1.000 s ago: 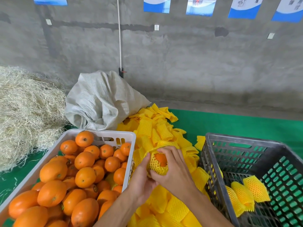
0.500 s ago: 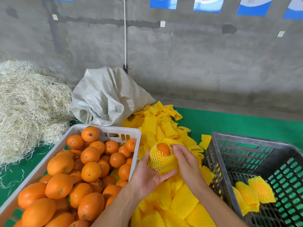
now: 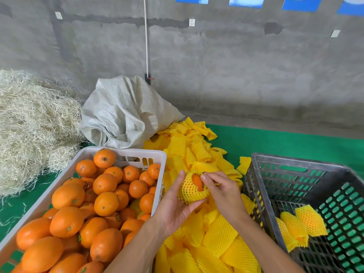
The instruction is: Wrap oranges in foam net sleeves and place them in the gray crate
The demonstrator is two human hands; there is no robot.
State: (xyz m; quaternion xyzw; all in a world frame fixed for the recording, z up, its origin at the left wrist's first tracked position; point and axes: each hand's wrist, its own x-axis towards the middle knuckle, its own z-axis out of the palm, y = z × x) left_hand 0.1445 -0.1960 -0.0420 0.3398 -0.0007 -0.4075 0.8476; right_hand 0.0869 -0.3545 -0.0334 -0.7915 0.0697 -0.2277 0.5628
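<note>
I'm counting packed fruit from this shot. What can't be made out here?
- Gray crate: near and right parts cut off by the head view's edge, so the wrapped-orange count is uncertain.
- Orange in the foam net sleeve: mostly hidden by the net and right hand.
- White crate: lower layers buried.

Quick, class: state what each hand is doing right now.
Left hand: cradles the netted orange, fingers curled round it.
Right hand: pinches the foam net sleeve at its opening.
</note>
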